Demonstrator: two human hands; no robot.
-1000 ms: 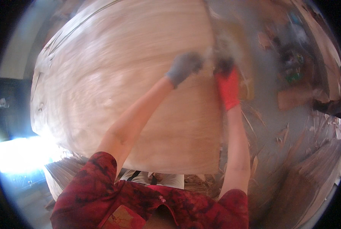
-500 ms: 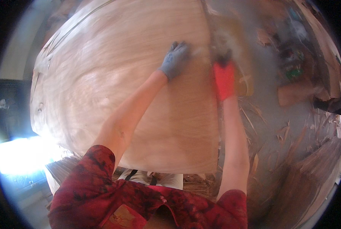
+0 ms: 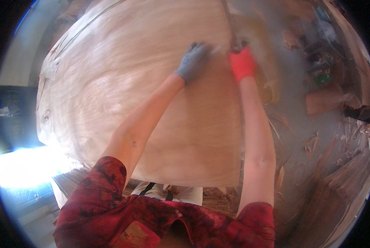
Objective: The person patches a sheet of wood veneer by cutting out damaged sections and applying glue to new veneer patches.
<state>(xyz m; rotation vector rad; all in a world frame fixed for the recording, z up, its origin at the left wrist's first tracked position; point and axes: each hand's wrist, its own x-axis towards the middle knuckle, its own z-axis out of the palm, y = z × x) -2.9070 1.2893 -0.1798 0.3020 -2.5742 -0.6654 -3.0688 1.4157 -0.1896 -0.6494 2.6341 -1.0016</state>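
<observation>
A large, pale brown sheet of wood veneer (image 3: 152, 107) spreads out in front of me, its right edge running away from my body. Flat on its surface lies my left hand (image 3: 193, 62) in a blue-grey glove, fingers stretched forward and slightly apart. My right hand (image 3: 243, 63), in a red glove with dark fingertips, is at the sheet's right edge, a short way from the left. Its fingers look curled in; whether they pinch the edge or hold something small is too blurred to tell. A small light smear shows on the sheet beside the left fingertips.
Grey floor (image 3: 290, 120) with scattered wood strips (image 3: 311, 144) lies to the right. Brown veneer (image 3: 342, 182) is stacked at the lower right. Farther up are a green object (image 3: 323, 78) and dark clutter. Bright light (image 3: 27, 167) comes in at the left.
My right hand has moved forward along the sheet's right edge, and its fingers look more curled. My left hand stays in nearly the same place on the sheet.
</observation>
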